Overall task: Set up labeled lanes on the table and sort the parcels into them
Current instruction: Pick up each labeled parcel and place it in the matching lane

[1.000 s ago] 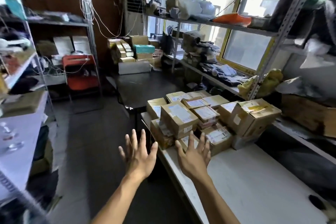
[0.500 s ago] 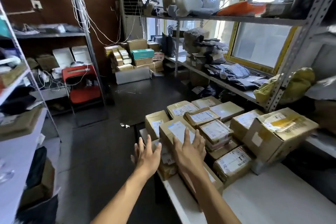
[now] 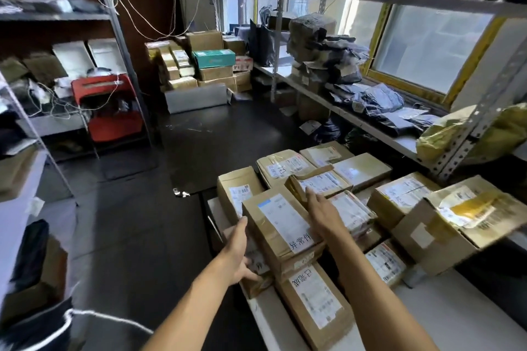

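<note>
Head view: the top box (image 3: 281,226) on the counter (image 3: 445,319) is touched on both sides by the left hand (image 3: 238,256) and right hand (image 3: 323,215), fingers open, so it should be lifted level.

The white flat surface (image 3: 445,319) carries a crowded cluster of brown cardboard parcels (image 3: 353,202) with white shipping labels, packed edge to edge and partly stacked over its far end. A long brown cardboard box with handwriting on its label (image 3: 316,302) lies nearest, along the left edge. A large tan cardboard box with yellow tape (image 3: 456,225) sits at the right side of the cluster. The near right part of the surface is bare.
</note>
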